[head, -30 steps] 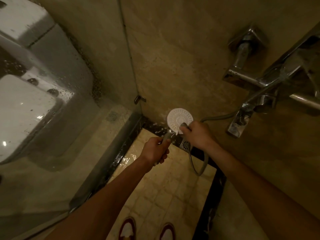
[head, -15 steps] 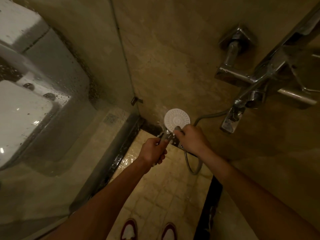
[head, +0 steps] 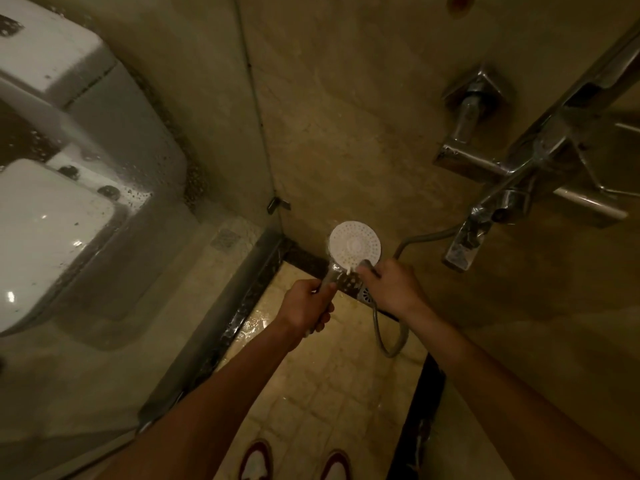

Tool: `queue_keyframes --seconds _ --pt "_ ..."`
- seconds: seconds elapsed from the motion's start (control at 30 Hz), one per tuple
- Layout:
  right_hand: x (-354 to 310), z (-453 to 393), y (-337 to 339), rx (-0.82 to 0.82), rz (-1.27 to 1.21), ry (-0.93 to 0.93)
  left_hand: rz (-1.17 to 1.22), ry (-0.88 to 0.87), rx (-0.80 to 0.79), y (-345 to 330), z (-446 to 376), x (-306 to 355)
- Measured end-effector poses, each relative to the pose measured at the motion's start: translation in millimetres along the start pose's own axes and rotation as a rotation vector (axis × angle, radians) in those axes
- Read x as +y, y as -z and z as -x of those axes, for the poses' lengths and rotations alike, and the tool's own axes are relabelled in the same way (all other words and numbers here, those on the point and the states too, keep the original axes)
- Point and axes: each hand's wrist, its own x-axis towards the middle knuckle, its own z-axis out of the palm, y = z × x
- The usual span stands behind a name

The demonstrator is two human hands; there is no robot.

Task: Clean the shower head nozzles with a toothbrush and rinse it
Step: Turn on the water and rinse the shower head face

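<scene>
A round white shower head (head: pixel 354 244) faces up at me, its nozzle face in plain sight. My left hand (head: pixel 306 306) grips its chrome handle from below. My right hand (head: pixel 389 285) holds a toothbrush (head: pixel 366 265), mostly hidden in the fingers, with its tip at the lower right edge of the nozzle face. A grey hose (head: pixel 388 336) loops down under my right wrist and runs up to the tap.
A chrome mixer tap (head: pixel 485 168) with a spout (head: pixel 462 244) juts from the wall at the right. A glass screen (head: pixel 145 271) stands at the left, with a white toilet (head: pixel 41 230) behind it. A floor drain (head: pixel 367 294) lies under my hands; my shoes (head: pixel 294 462) stand on wet tiles.
The brush tip has shifted a little along the lower edge of the nozzle face. Both hands keep their holds; the view has swung slightly.
</scene>
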Motion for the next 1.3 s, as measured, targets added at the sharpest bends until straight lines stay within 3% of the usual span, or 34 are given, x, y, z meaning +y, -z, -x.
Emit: queue_keyframes --seconds 0.23,0.4,0.8,1.0,1.13,1.3 --pt "-5 28 37 0.077 -0.071 -0.005 0.041 0.011 0.025 10 14 2" --pt "-11 69 67 0.055 0.033 0.072 0.094 -0.022 0.024 15 31 16" --pt "-34 92 156 0.306 0.252 0.179 0.116 -0.069 0.014 23 57 41" --pt "-43 101 179 0.282 0.294 0.142 0.133 -0.061 0.017 22 66 46" --pt "-49 127 189 0.372 0.356 0.291 0.116 -0.057 0.024 24 72 49" --pt "-59 154 207 0.371 0.414 0.368 0.094 -0.064 0.028 26 83 56"
